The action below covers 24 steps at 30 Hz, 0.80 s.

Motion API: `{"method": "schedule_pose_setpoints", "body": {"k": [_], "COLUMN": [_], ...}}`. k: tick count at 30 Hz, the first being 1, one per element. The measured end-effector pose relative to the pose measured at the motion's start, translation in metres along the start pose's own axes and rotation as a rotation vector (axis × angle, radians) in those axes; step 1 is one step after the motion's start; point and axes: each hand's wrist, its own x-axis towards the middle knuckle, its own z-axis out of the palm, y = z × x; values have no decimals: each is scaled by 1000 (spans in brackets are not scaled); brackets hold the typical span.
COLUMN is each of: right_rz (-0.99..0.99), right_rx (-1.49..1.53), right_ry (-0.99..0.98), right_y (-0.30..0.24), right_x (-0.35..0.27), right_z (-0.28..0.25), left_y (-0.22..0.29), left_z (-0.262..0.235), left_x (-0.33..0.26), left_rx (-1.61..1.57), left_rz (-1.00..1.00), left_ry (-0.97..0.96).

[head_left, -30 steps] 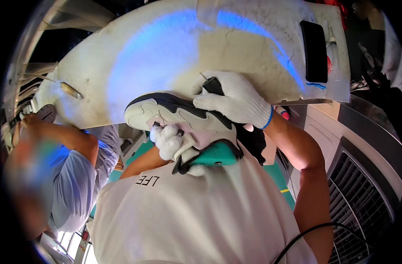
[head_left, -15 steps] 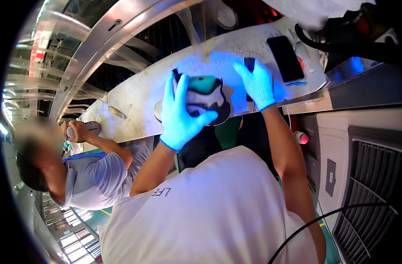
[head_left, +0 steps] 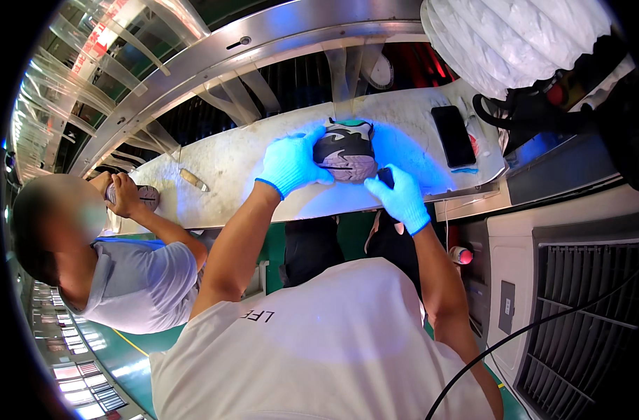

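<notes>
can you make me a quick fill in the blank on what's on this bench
1. The left hand rests on a grey ____ lying on the bench.
2. Both of the person's hands wear ____ gloves.
3. The right hand grips a small ____ object at the bench's near edge.
4. The flat black thing to the right of the shoe is a ____.

Missing words: shoe; blue; dark; phone
</notes>
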Motion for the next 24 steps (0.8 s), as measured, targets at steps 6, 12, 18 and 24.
{"method": "schedule_pose_setpoints", "body": {"k": [6,12,18,24], "right_rz": [-49,-70,18,133], "right_rx": [-86,-138,-309,-418], "right_ry": [-63,-74,-361,121], "right_y": [-4,-1,-15,-6], "right_x": [-6,6,-3,71], "right_z": [10,18,-16,-40], "left_y": [2,-2,-10,-2], "left_z": [-16,-3,6,46], "left_x": [8,5,0,-30], "left_rx": [-82,-50,-56,5], "left_rz": [-38,-36,-14,97], "left_ry": [-99,-11,24,353]}}
